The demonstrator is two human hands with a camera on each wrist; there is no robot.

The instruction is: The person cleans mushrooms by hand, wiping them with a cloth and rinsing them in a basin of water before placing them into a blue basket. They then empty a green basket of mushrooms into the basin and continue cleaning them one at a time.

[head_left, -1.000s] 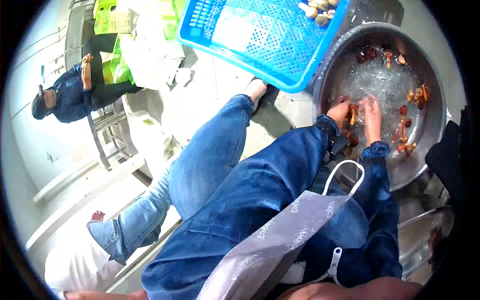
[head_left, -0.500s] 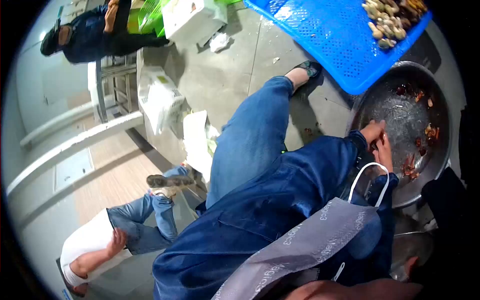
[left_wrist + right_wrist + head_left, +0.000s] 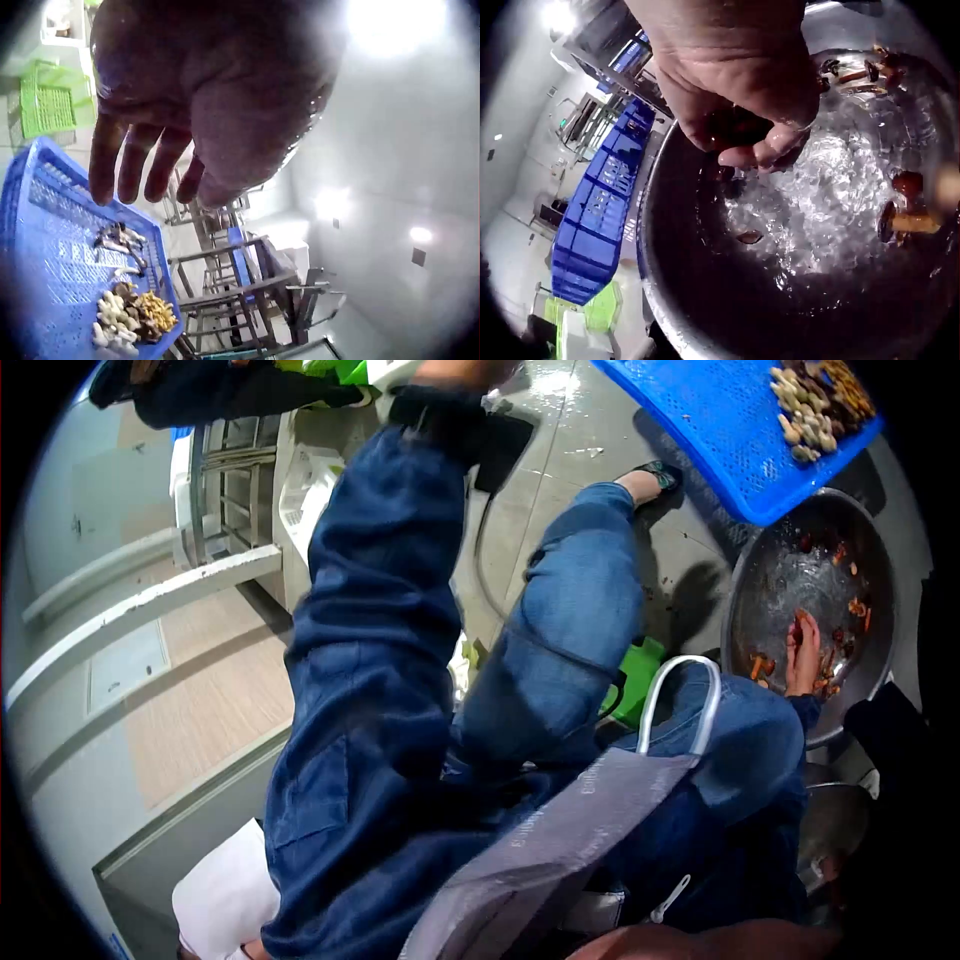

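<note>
Now only one hand remains at the mushroom pieces [image 3: 858,608], which lie wet in the shallow water of the metal basin [image 3: 878,575]; half a second ago both hands were together inside it. The right hand [image 3: 735,82] is still over the water, its fingers curled in toward the palm. A dark hollow shows there, and I cannot tell whether a piece is gripped in it. Orange-brown bits that the hands covered earlier now show near the basin's left wall.

The left hand [image 3: 210,97] has come out and reached far across to the top edge of the head view, the sleeve [image 3: 385,590] stretched long. Its fingers are straight with narrow gaps between them, wet and holding nothing.

Just beside the basin, the blue basket [image 3: 690,430] carries the same pale, dark and golden heaps as before. A black cable [image 3: 560,650] now loops over the jeans leg [image 3: 575,595], and a green object [image 3: 640,675] has come into sight beyond it. The raised sleeve now hides most of the person in white [image 3: 225,895].
</note>
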